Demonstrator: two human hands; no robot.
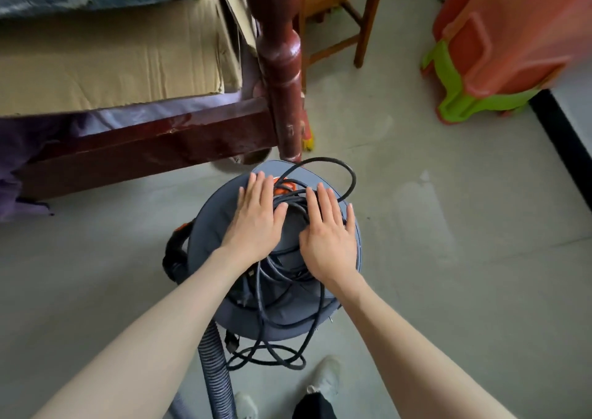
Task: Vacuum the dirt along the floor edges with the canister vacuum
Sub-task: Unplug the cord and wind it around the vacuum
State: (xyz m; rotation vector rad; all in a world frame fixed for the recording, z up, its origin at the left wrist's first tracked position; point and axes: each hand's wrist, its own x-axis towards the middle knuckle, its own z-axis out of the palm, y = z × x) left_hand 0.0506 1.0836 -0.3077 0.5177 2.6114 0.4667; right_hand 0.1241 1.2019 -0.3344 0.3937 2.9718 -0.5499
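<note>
A grey round canister vacuum (208,226) stands on the floor right below me. A black power cord (333,165) is coiled loosely over its top and hangs down to the floor in front. An orange part (283,185) shows under the cord at the far side of the lid. My left hand (256,216) rests flat on the left of the lid, fingers straight. My right hand (330,236) lies flat on the cord at the right of the lid. A ribbed grey hose (213,357) leaves the canister's lower left.
A dark red wooden bed frame (144,146) with its post (282,66) stands just beyond the vacuum, cardboard on top. A wooden chair (352,18) is behind. Orange and green plastic stools (480,66) sit at right by a black baseboard (560,136). Grey floor spreads to the right.
</note>
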